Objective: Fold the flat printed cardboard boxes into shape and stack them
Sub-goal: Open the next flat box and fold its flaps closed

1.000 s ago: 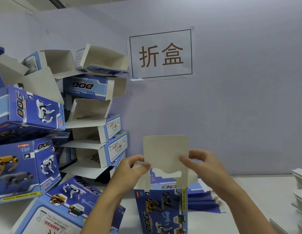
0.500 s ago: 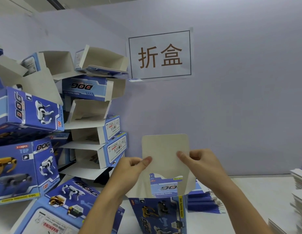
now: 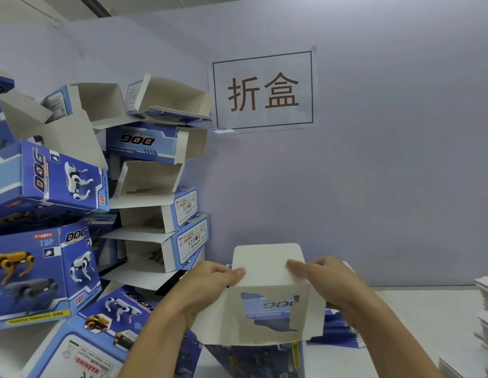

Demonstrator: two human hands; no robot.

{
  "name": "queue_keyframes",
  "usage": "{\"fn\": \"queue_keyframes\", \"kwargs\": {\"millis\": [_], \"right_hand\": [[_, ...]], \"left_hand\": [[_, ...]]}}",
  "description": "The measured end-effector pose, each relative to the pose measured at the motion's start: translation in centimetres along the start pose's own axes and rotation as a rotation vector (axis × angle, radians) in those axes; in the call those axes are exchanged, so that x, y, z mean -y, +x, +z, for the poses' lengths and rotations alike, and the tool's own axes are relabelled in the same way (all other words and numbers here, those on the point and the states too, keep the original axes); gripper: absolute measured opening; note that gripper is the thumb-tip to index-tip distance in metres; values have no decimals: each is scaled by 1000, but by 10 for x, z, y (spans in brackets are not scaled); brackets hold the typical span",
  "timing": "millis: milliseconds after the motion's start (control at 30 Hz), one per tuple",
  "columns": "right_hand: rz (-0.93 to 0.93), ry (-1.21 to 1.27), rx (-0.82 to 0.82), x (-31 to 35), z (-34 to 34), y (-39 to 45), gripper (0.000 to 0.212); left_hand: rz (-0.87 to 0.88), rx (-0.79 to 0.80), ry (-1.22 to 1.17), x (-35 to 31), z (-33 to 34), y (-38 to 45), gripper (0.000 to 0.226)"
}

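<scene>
I hold a blue printed cardboard box (image 3: pixel 267 320) upright in front of me, its white inner flaps spread open toward me. My left hand (image 3: pixel 207 285) pinches the left edge of the tall white top flap, thumb on its face. My right hand (image 3: pixel 322 279) pinches the right edge the same way. The box's lower printed body runs out of the bottom of the frame. To the left leans a pile of folded blue dog-print boxes (image 3: pixel 155 203), several with open ends facing right.
White table (image 3: pixel 417 323) runs right to the wall. Stacks of flat white-edged blanks (image 3: pixel 483 323) stand at the right edge. More flat blue blanks (image 3: pixel 338 331) lie behind the held box. A paper sign (image 3: pixel 263 90) hangs on the wall.
The box's open top has tipped toward me, exposing its inside and side flaps. Both hands stayed on the top flap's edges and came slightly lower and nearer.
</scene>
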State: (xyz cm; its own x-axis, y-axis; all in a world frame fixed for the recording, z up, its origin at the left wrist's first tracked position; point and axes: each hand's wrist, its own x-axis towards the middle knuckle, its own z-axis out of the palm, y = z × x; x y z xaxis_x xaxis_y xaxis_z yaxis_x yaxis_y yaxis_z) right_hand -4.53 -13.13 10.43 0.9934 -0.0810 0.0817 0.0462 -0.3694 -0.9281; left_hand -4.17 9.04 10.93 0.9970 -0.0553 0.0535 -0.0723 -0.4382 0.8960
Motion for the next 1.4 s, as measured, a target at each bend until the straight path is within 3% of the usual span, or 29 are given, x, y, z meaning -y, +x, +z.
{"fn": "queue_keyframes", "kwargs": {"millis": [200, 333, 467, 600, 833, 1133, 1300, 1400], "right_hand": [[-252, 207, -9, 0, 2, 1, 8], [-463, 311, -82, 7, -1, -3, 28], [-579, 359, -176, 14, -5, -7, 24], [-589, 335, -236, 15, -7, -7, 16], [-632, 333, -146, 14, -6, -9, 19], [-713, 391, -204, 19, 1, -12, 33], [-747, 309, -282, 16, 6, -10, 42], [-735, 305, -278, 15, 5, -9, 38]], "left_hand": [[202, -60, -104, 1, 4, 1, 12], [329, -77, -183, -4, 4, -1, 21], [399, -94, -162, -8, 6, -2, 28], [486, -56, -282, -17, 9, -8, 17], [589, -135, -361, -24, 12, -14, 16], [649, -231, -375, -21, 14, -11, 32], [680, -294, -313, -19, 17, -5, 55], [687, -310, -300, -19, 17, -4, 49]]}}
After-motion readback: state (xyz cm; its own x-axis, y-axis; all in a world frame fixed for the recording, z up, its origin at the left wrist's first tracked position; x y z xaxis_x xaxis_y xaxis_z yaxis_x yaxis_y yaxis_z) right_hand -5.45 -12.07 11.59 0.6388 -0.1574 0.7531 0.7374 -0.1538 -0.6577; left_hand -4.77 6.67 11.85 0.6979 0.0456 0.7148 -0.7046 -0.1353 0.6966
